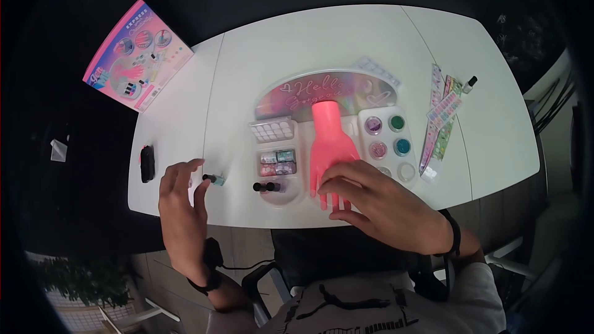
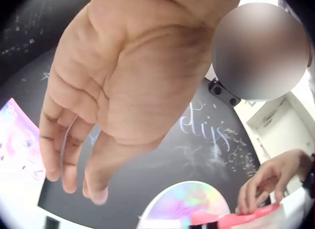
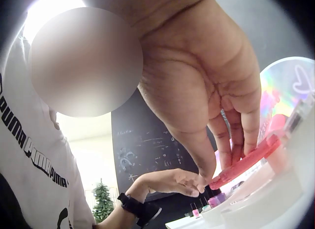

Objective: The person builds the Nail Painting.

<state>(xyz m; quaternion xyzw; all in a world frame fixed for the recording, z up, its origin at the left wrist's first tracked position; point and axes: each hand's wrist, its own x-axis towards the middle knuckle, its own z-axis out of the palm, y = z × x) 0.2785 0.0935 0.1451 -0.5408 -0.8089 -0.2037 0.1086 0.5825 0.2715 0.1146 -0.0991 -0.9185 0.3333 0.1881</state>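
My left hand hovers over the table's left part, thumb and fingers apart. Next to its thumb, a teal nail polish bottle with a black cap lies on its side. In the left wrist view the left hand has nothing between its fingers. My right hand rests its fingertips on the fingers of a pink model hand, partly hiding them. The right wrist view shows the right hand's fingers reaching down onto the pink plastic. That model hand lies palm-down on a white manicure stand.
Several small polish bottles sit in the stand's left side, glitter pots on its right. A box stands at the back left. A black case lies near the left edge. Sticker sheets and another bottle lie right.
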